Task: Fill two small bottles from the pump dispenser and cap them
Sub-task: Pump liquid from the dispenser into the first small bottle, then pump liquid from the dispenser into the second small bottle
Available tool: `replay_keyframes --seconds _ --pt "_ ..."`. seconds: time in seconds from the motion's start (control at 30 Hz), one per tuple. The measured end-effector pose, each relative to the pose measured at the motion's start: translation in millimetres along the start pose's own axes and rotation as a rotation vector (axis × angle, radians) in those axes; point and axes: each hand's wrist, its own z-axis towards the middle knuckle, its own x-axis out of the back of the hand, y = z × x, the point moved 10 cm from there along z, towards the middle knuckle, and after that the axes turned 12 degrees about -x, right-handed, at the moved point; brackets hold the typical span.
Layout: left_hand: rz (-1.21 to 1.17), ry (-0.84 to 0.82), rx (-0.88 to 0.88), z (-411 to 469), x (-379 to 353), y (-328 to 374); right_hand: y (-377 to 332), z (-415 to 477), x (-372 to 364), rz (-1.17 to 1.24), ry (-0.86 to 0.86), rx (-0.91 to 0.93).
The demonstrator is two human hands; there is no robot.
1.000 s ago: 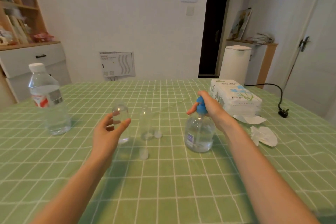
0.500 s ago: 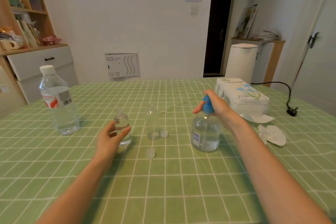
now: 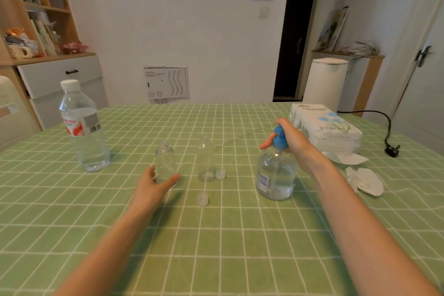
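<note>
A squat clear small bottle (image 3: 164, 158) stands uncapped on the green checked tablecloth (image 3: 228, 235). My left hand (image 3: 150, 187) holds it at the base, thumb in front and fingers behind. A slimmer clear small bottle (image 3: 205, 158) stands uncapped just to its right. One clear cap (image 3: 220, 174) sits beside the slim bottle and another cap (image 3: 202, 199) lies nearer me. To the right stands the pump dispenser (image 3: 276, 175), clear with a blue pump head. My right hand (image 3: 293, 139) grips that pump head from the right, with the forefinger lying along the spout.
A large water bottle (image 3: 84, 132) with a white cap stands at the left. A tissue pack (image 3: 324, 127) lies at the right, with crumpled tissues (image 3: 365, 180) in front of it. A black cable with plug (image 3: 391, 149) lies at the table's far right edge.
My left hand has lowered the squat bottle from the air onto the tablecloth. My right hand has stayed on the pump head. The view has tilted up slightly.
</note>
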Motion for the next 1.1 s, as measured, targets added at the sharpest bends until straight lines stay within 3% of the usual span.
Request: replay_keyframes --seconds 0.13,0.4,0.57,0.77,1.1 --pt "0.025 0.082 0.056 -25.1 5.5 -2.2 -1.3 -0.5 1.6 -0.003 0.015 0.018" --pt "0.095 -0.063 -0.196 -39.1 -37.9 47.3 0.5 0.8 1.8 0.009 0.023 0.016" --pt "0.169 -0.067 -0.193 -12.6 -65.2 61.8 0.7 -1.1 2.8 0.010 0.019 0.012" --pt "0.114 -0.056 -0.133 15.3 -83.7 55.0 1.4 -4.7 0.0 0.003 -0.008 -0.002" --pt "0.068 0.006 -0.301 16.1 -74.4 72.7 2.6 -2.5 -2.4 -0.006 -0.021 -0.009"
